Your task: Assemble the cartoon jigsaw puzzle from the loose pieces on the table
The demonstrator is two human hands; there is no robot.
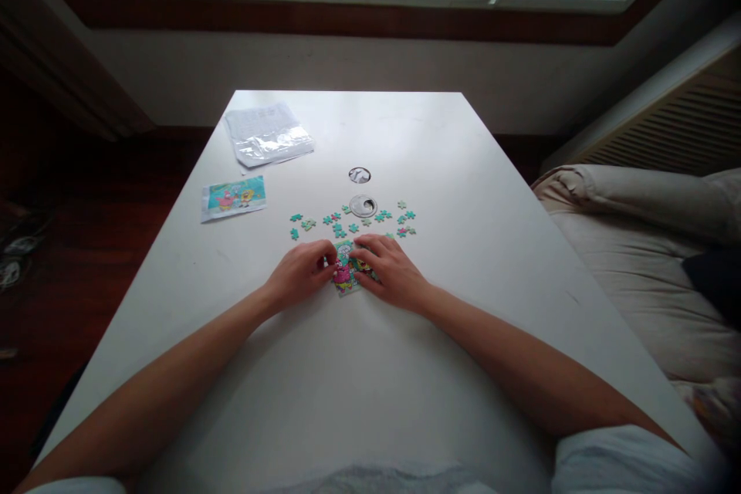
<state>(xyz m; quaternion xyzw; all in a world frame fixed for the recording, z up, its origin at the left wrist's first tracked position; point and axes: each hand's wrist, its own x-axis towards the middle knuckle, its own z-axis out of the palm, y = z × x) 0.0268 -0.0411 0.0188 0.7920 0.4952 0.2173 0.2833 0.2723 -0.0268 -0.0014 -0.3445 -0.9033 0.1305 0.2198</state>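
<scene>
A partly assembled jigsaw puzzle (343, 275) lies on the white table between my hands, printed with pink and yellow cartoon figures. At its left edge, my left hand (302, 272) is closed, thumb and index finger pinched on what looks like a puzzle piece, mostly hidden by the fingers. Over the right side of the puzzle rests my right hand (394, 270), open, its fingers spread flat and covering part of the picture. Just beyond the hands, several loose turquoise puzzle pieces (339, 231) are scattered.
A round silvery tin lid (363, 206) lies among the pieces, with another shiny round item (360, 175) behind it. To the left are a cartoon picture sheet (234, 198) and papers in a clear plastic sleeve (269, 137). A cushioned sofa (625, 262) stands right of the table (370, 386).
</scene>
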